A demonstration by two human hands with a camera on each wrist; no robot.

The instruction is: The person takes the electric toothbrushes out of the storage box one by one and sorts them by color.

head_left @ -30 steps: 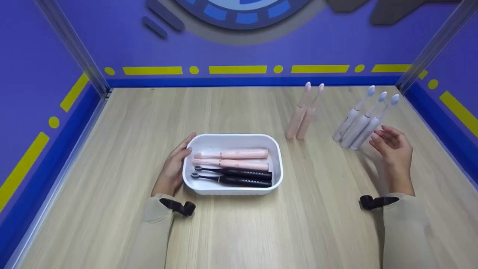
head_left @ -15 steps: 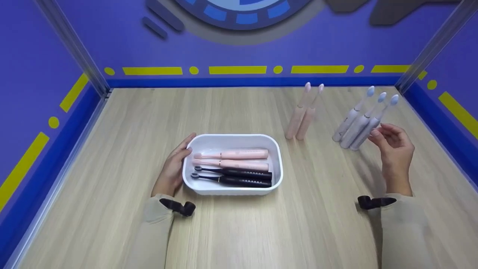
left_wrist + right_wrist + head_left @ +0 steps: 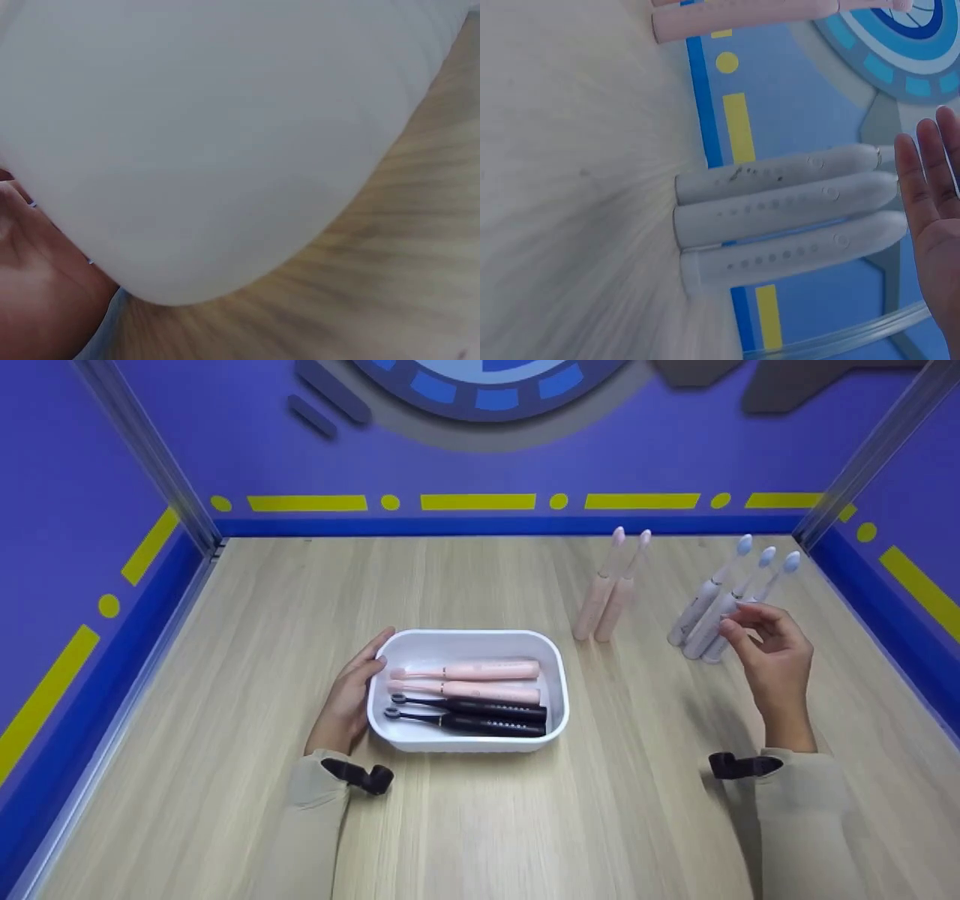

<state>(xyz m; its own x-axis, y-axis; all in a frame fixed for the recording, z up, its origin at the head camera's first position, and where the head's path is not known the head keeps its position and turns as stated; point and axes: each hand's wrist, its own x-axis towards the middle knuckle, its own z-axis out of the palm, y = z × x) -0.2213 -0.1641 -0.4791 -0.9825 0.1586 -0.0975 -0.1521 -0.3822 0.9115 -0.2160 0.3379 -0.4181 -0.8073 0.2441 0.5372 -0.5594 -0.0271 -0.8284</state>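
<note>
Brings right hand [image 3: 776, 656], not clenched, leftward to white toothbrushes [image 3: 780, 211], frame right; grips box [image 3: 469, 745] with left hand [image 3: 346, 694]. Probably light, stiff, slippery: pinch handles [image 3: 787, 256].

Right hand [image 3: 776, 656] shifted left, now partly covering rightmost white toothbrush [image 3: 791, 562]

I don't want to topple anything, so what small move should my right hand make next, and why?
Perhaps gently pinch the rightmost white toothbrush: your right hand is right next to it, it stands upright close to two others, and your left hand holds the white container where four toothbrushes lie.
</note>
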